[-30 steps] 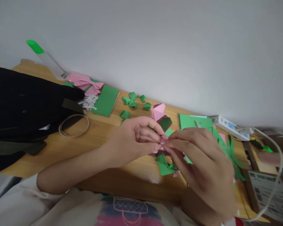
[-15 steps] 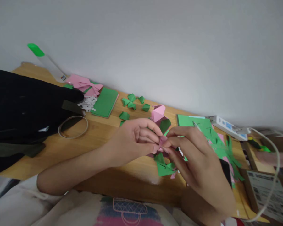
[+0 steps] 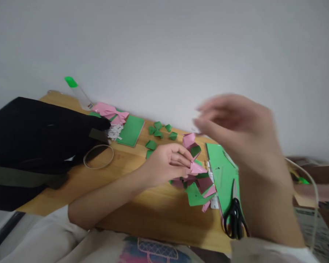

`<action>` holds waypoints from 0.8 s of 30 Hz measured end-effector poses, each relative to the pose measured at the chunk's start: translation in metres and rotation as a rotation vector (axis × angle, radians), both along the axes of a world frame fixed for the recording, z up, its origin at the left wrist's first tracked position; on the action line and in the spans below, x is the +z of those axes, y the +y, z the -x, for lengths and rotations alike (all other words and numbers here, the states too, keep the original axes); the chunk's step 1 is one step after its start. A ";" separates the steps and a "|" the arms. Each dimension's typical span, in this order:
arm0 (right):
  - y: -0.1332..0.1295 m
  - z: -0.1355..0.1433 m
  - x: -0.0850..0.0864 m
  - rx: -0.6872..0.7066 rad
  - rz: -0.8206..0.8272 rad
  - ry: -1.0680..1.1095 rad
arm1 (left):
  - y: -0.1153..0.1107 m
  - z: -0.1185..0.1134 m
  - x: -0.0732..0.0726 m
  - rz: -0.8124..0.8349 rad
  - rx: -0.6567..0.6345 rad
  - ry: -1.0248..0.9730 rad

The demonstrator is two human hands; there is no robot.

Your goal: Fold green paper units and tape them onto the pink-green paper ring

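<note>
My left hand (image 3: 168,164) is closed, pinching a small folded pink paper piece (image 3: 197,168) between thumb and fingers. Under and beside it lie more folded pink and green pieces, among them a green one (image 3: 196,195) and a pink one (image 3: 189,139). My right hand (image 3: 233,118) is raised above the table's right side, in front of the wall, apart from the left. Its fingers are curled and smeared by motion. A tiny pale speck shows near its thumb tip, too blurred to name.
Black-handled scissors (image 3: 235,215) lie on green paper sheets (image 3: 218,168) at right. Several small green folded pieces (image 3: 158,134) lie at the back. To the left are a green pad (image 3: 133,131), white paper scraps (image 3: 115,131), a tape roll ring (image 3: 98,157) and dark cloth (image 3: 44,142).
My right hand has left the pink piece and risen up and away, uncovering the scissors. My left hand still holds the piece. The view has shifted, so the table appears lower.
</note>
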State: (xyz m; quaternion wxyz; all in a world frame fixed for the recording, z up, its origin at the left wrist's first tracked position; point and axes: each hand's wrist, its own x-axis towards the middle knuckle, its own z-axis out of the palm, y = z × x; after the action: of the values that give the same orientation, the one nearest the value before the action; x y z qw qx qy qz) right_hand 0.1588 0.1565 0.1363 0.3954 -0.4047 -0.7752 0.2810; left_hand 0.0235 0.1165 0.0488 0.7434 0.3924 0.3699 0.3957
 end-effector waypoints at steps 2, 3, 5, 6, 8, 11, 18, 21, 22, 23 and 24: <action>0.029 0.048 0.011 0.186 0.048 -0.261 | 0.002 0.000 -0.001 0.014 0.005 -0.045; 0.042 0.073 0.012 0.274 0.040 -0.391 | 0.003 0.000 -0.002 0.011 0.010 -0.065; 0.063 0.118 0.004 0.378 -0.012 -0.648 | 0.005 0.000 -0.003 -0.006 0.016 -0.094; 0.070 0.137 -0.002 0.397 -0.046 -0.777 | 0.006 0.000 -0.004 -0.019 0.013 -0.102; 0.079 0.163 -0.015 0.382 -0.081 -0.837 | 0.007 0.000 -0.004 -0.041 0.003 -0.111; 0.075 0.167 -0.016 0.381 -0.111 -0.832 | 0.008 -0.001 -0.004 -0.047 0.003 -0.107; -0.009 0.045 0.017 0.117 -0.270 -0.341 | 0.009 0.004 0.002 -0.004 0.065 -0.076; -0.044 -0.009 0.000 -0.139 -0.279 -0.199 | 0.008 0.006 0.005 0.025 0.034 -0.076; -0.051 -0.022 -0.009 -0.130 -0.257 -0.242 | 0.008 0.007 0.005 0.027 0.021 -0.066; -0.055 -0.031 -0.018 -0.125 -0.240 -0.274 | 0.007 0.007 0.005 0.024 0.012 -0.051; -0.056 -0.039 -0.026 -0.102 -0.217 -0.300 | 0.006 0.007 0.005 0.018 0.004 -0.033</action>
State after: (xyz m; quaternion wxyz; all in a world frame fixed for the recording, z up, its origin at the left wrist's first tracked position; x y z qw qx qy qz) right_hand 0.1975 0.1001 0.1101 0.3303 -0.4357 -0.8297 0.1121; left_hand 0.0163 0.1229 0.0542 0.7520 0.3784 0.3620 0.4003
